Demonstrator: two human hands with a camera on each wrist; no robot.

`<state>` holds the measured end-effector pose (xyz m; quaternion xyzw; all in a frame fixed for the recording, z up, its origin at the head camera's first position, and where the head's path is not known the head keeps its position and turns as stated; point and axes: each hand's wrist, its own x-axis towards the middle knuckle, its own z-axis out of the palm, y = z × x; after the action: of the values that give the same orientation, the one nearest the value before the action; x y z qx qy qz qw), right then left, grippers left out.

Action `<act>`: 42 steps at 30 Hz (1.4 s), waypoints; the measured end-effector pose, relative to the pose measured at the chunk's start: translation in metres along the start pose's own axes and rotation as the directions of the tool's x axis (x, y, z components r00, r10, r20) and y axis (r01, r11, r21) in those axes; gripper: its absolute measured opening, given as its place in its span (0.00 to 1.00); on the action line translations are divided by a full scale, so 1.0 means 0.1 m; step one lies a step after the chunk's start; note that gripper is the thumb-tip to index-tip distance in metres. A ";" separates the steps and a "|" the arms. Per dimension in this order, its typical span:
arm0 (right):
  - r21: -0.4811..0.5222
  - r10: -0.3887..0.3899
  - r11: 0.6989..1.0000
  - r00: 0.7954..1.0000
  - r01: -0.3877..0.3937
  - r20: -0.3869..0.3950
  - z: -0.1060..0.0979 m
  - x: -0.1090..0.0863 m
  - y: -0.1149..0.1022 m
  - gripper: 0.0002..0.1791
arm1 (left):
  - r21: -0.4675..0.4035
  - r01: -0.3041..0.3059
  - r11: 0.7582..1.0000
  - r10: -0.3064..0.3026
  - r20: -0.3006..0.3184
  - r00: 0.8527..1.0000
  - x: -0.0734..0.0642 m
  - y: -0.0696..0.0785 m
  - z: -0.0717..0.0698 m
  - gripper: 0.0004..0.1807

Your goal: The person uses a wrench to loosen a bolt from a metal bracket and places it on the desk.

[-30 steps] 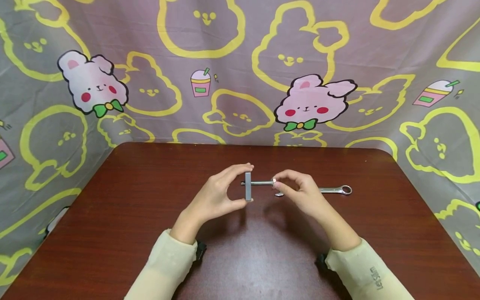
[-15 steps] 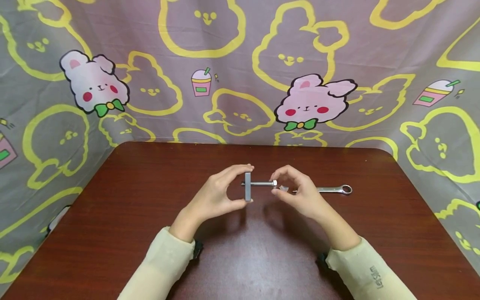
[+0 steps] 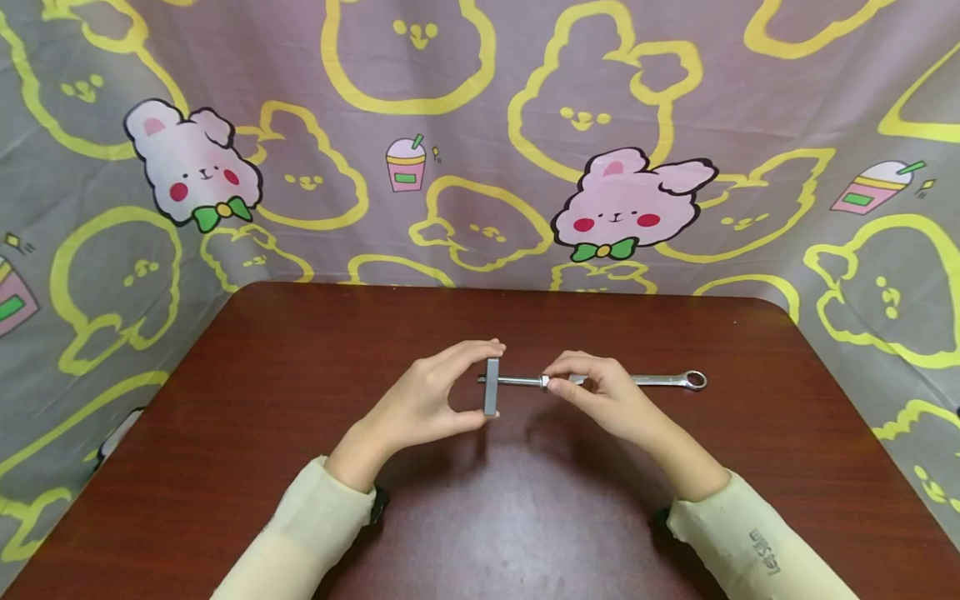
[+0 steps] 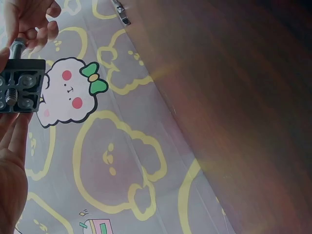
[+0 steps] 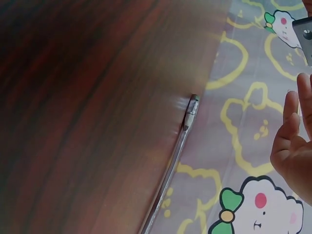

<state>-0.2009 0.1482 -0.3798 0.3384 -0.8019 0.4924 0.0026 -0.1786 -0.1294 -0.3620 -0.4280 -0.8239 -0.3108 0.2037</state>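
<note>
My left hand (image 3: pixel 412 404) grips a small grey block (image 3: pixel 491 387) by two opposite edges, between thumb and fingers, above the table. A long silver hex bolt (image 3: pixel 519 381) runs through the block, its threaded tip poking out on the left side. At the bolt's head, the thumb and fingers of my right hand (image 3: pixel 618 404) pinch it. In the left wrist view the block (image 4: pixel 36 100) shows its recessed face, with the bolt's threaded end (image 4: pixel 11 96) sticking out. The right wrist view shows only part of the right hand (image 5: pixel 295 146); the bolt is hidden there.
A silver combination wrench (image 3: pixel 667 381) lies on the dark wood table (image 3: pixel 247 400) behind my right hand, its ring end to the right. A cartoon-patterned curtain (image 3: pixel 480 125) hangs behind the table and along its sides.
The right fingers were on the bolt head, spread off it half a second ago, and now pinch it again. Both hands and the block have come slightly nearer to me.
</note>
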 end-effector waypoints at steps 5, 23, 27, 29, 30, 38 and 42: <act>0.037 0.016 0.999 1.000 -0.016 0.019 0.01 0.02 -0.01 0.07 | 0.004 -0.008 1.000 0.008 -0.012 1.000 0.00 -0.01 0.00 0.38; -0.052 -0.088 0.995 0.989 0.082 -0.120 0.13 -0.03 -0.11 0.17 | -0.004 -0.002 1.000 0.002 -0.029 1.000 0.01 -0.06 0.05 0.39; -0.057 -0.083 0.995 0.992 0.078 -0.090 0.11 -0.04 -0.10 0.19 | 0.005 -0.013 1.000 0.013 -0.027 1.000 0.02 -0.04 0.04 0.38; -0.057 -0.086 0.995 0.993 0.081 -0.082 0.10 -0.04 -0.10 0.19 | 0.012 -0.021 1.000 0.021 -0.026 0.999 0.02 -0.03 0.03 0.38; -0.053 -0.087 0.995 0.993 0.083 -0.078 0.09 -0.04 -0.10 0.18 | 0.016 -0.026 1.000 0.027 -0.025 0.999 0.02 -0.03 0.03 0.38; -0.023 -0.116 0.993 0.991 0.115 -0.058 0.05 -0.03 -0.03 0.10 | 0.042 -0.056 0.998 0.057 -0.016 0.998 0.01 0.01 -0.01 0.38; -0.003 -0.118 0.993 0.991 0.118 -0.060 0.07 -0.02 0.00 0.09 | 0.053 -0.063 0.997 0.065 -0.031 0.997 0.00 0.00 -0.03 0.38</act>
<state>-0.1968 0.1442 -0.3839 0.3702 -0.7798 0.5018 0.0557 -0.1785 -0.1317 -0.3599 -0.4435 -0.8141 -0.2895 0.2383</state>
